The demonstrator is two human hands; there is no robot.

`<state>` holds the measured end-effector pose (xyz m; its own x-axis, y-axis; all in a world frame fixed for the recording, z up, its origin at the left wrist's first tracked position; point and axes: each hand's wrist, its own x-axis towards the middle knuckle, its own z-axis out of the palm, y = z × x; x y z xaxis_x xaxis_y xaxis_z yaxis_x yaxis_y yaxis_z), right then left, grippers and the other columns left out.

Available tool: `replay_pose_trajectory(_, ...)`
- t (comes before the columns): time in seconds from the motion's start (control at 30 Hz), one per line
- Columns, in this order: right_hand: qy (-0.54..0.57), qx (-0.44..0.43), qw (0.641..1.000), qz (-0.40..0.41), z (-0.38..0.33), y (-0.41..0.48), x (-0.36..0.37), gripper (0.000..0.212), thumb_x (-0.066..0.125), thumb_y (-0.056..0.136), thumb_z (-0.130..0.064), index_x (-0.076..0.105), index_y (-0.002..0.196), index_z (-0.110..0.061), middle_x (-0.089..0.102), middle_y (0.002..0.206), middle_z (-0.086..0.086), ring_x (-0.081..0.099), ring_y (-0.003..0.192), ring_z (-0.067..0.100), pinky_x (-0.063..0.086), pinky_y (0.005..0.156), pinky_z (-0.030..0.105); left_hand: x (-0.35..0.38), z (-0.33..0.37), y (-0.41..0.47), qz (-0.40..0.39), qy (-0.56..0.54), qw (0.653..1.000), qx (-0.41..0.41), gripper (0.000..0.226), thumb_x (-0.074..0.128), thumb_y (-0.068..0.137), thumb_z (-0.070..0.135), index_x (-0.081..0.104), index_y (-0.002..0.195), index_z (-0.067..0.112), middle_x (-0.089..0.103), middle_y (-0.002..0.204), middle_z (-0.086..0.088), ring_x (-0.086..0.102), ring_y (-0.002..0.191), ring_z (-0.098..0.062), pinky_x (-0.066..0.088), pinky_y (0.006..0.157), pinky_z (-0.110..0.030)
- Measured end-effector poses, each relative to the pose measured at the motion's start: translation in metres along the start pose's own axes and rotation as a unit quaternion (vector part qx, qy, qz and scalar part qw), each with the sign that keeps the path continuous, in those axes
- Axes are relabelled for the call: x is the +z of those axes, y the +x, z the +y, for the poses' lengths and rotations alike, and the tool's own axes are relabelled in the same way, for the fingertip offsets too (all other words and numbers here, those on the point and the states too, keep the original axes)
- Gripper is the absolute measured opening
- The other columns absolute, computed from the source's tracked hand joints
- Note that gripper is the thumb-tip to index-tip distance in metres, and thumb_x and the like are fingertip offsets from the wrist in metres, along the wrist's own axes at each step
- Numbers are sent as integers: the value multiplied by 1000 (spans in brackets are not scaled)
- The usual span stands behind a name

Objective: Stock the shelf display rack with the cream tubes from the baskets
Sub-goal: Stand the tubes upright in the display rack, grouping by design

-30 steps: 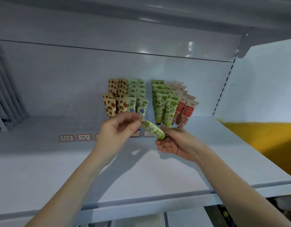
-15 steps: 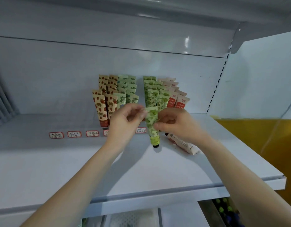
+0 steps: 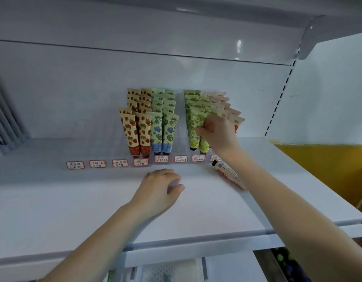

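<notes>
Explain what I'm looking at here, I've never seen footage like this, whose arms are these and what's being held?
There is no machine here. A person wears a camera on the head, so the single picture looks forward and down along their own two bare arms. In front is a white shop shelf. At its back stands a clear display rack with handwritten labels along the front and cream tubes upright in rows: strawberry tubes, blue-flower tubes, green tubes and pink tubes. The right hand reaches into the rack, its fingers curled around the front green tube. The left hand rests on the shelf and holds nothing. One loose pale tube lies on its side on the shelf, beside the right forearm.
</notes>
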<state>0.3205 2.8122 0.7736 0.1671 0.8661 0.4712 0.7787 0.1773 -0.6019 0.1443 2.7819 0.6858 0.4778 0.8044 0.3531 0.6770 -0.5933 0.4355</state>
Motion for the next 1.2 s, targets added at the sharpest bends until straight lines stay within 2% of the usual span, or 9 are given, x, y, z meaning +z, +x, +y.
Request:
replay_pose_trajectory(0.17, -37, 33, 999, -15, 7, 3, 7, 36, 58, 82, -6, 37, 55, -17, 58, 68, 13, 48, 65, 23, 37, 59, 29, 3, -3, 2, 8, -2, 1000, -4, 79, 22, 68, 60, 67, 92, -1, 65, 101, -16, 56, 101, -30, 44, 89, -39)
replay_pose_trajectory(0.33, -47, 46, 997, -50, 4, 12, 5, 33, 56, 85, -2, 40, 57, -9, 64, 75, 25, 67, 78, 36, 53, 64, 40, 5, -5, 2, 7, 16, 1000, 6, 78, 21, 70, 59, 66, 93, 0, 66, 101, -13, 57, 101, -28, 44, 88, -38)
replay_pose_trajectory(0.47, -82, 25, 995, -59, -2, 12, 6, 22, 52, 87, -1, 49, 66, -5, 66, 82, 31, 67, 80, 39, 55, 72, 46, 6, -6, 3, 5, 21, 1000, 12, 79, 19, 70, 59, 66, 95, 1, 66, 102, -12, 57, 102, -27, 43, 89, -37)
replay_pose_trajectory(0.63, -103, 25, 992, -63, -2, 12, 7, 28, 51, 89, -2, 48, 60, -3, 67, 81, 29, 67, 78, 37, 55, 73, 46, 7, -7, 3, 1, 23, 1000, 12, 79, 19, 70, 59, 66, 95, 1, 65, 102, -13, 56, 101, -27, 43, 90, -37)
replay_pose_trajectory(0.7, -95, 38, 992, -75, -2, 12, 5, 23, 52, 89, -3, 57, 68, 4, 67, 80, 29, 67, 76, 35, 56, 71, 42, 8, -8, 3, 2, 24, 1000, 15, 78, 20, 70, 59, 66, 94, 1, 65, 99, -12, 56, 97, -26, 44, 89, -38)
replay_pose_trajectory(0.77, -83, 46, 992, -86, -2, 14, 2, 21, 56, 87, -4, 61, 69, 6, 68, 76, 27, 67, 70, 32, 53, 61, 34, 8, -8, 3, -1, 24, 1000, 16, 78, 19, 70, 60, 65, 95, 3, 64, 99, -9, 56, 98, -24, 43, 90, -37)
replay_pose_trajectory(0.93, -78, 48, 991, -97, -3, 15, -5, 31, 59, 83, -5, 51, 53, -2, 66, 63, 19, 56, 49, 17, 38, 36, 10, 8, -8, 4, -4, 31, 999, 15, 81, 15, 68, 61, 65, 98, 5, 63, 101, -5, 55, 101, -21, 41, 91, -35)
replay_pose_trajectory(1.03, -66, 46, 991, -107, -5, 14, -7, 23, 58, 85, -4, 54, 62, -1, 61, 57, 13, 58, 48, 15, 34, 32, 8, 7, -8, 3, -7, 33, 999, 13, 84, 14, 66, 62, 65, 102, 5, 63, 107, -6, 53, 106, -21, 39, 93, -33)
replay_pose_trajectory(1.2, -60, 32, 991, -114, -9, 14, -7, 6, 57, 85, -4, 56, 80, -1, 65, 68, 18, 59, 49, 16, 37, 33, 9, 6, -7, 3, -7, 22, 1000, 10, 86, 15, 65, 62, 65, 103, 4, 64, 110, -8, 53, 109, -21, 38, 94, -32)
